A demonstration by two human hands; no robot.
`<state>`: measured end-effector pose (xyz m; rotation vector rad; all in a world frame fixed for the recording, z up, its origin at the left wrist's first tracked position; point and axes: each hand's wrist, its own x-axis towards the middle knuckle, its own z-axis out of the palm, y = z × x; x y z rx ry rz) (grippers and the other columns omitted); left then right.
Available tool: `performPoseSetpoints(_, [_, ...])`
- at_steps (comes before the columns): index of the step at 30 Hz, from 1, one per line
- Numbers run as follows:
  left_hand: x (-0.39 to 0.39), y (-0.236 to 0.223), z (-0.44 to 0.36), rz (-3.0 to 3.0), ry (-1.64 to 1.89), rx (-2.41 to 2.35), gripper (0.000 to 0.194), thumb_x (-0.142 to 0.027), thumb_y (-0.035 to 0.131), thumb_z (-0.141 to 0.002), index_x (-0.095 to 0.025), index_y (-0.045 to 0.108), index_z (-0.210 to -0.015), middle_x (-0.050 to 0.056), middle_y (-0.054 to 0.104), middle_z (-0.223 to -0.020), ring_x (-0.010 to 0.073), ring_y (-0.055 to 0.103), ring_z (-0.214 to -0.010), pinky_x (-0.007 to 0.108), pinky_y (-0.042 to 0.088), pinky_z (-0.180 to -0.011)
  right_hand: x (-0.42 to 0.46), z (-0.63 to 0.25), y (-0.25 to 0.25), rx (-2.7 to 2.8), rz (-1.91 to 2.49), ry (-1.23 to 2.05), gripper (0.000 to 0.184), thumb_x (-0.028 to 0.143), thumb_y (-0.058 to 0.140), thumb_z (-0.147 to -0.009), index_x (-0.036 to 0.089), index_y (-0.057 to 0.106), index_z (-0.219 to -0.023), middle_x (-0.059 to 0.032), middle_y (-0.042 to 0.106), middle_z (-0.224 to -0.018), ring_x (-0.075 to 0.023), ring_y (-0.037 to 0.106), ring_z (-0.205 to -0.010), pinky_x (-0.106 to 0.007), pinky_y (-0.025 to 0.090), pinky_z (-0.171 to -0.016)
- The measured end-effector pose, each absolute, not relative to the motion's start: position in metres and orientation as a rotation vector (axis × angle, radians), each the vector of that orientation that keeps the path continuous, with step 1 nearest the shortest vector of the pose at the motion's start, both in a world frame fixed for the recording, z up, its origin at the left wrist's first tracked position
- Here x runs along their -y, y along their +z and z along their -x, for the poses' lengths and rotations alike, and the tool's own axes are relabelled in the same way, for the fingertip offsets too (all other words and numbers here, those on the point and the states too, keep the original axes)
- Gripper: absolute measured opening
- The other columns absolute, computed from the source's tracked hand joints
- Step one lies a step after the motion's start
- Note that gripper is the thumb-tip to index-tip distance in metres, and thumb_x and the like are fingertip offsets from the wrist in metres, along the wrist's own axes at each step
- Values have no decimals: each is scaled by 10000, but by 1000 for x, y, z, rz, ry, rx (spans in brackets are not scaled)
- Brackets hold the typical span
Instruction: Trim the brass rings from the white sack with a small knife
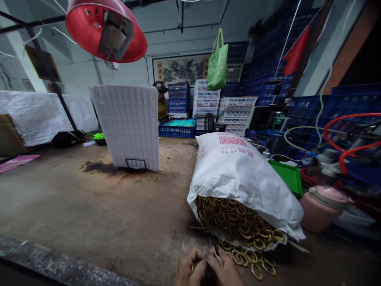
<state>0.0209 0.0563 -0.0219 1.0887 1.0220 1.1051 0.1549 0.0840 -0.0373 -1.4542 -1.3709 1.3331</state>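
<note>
white sack point(238, 174) — red characters point(235, 151), unclear | wall picture point(184, 68) — side-panel characters point(160, 70) too small

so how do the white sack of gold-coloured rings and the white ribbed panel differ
The bulging white sack lies down; the flat ribbed white panel stands roughly upright. The sack carries red print; the panel shows none. Both are white, on the brown table.

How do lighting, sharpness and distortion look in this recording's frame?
Head view: dim overall, nearly black at far upper right; head view: bare left hand and bare right hand slightly soft, cut by the bottom edge; head view: wide-angle stretch likely toward edges.
</note>
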Motion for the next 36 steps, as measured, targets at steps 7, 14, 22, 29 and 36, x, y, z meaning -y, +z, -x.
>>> performPoseSetpoints(7, [-55, -8, -22, -921, 944, -1026, 421, -600, 540, -654, -193, 431, -644, -73, 417, -461, 41, 287, -321, 180, 197, -328, -79, -155, -10, 1518, 1410, 1294, 356, 524, 494, -672, 176, 502, -598, 29, 474, -556, -119, 431, -560, -225, 359, -546])
performPoseSetpoints(14, [-46, 7, -17, -729, 913, -926, 303, -452, 583, -715, -179, 454, -719, -77, 454, -538, 15, 322, -355, 129, 197, -333, -75, -154, -4, 1506, 1307, 1387, 302, 444, 422, -783, 177, 491, -659, 45, 469, -543, -93, 413, -506, -200, 347, -502])
performPoseSetpoints(22, [-48, 9, -18, -788, 963, -1019, 331, -484, 589, -699, -187, 442, -708, -83, 462, -525, 21, 324, -339, 138, 218, -327, -67, -157, 10, 1914, 1461, 869, 169, 219, 360, -778, 192, 501, -689, 14, 506, -589, -122, 452, -564, -214, 321, -551])
performPoseSetpoints(29, [-47, 14, -20, -893, 1042, -1008, 347, -493, 586, -698, -182, 436, -669, -84, 403, -488, 39, 314, -391, 159, 249, -389, -56, -155, 8, 2279, 1582, 598, 367, 26, 356, -563, 192, 522, -844, -25, 589, -713, -155, 512, -659, -227, 299, -596])
performPoseSetpoints(36, [-47, 5, -20, -1047, 1109, -1023, 292, -434, 530, -766, -179, 435, -661, -60, 396, -559, 64, 324, -472, 177, 274, -446, -55, -155, 17, 2303, 1647, 596, 434, 14, 351, -566, 188, 529, -921, -39, 601, -771, -172, 538, -729, -237, 305, -634])
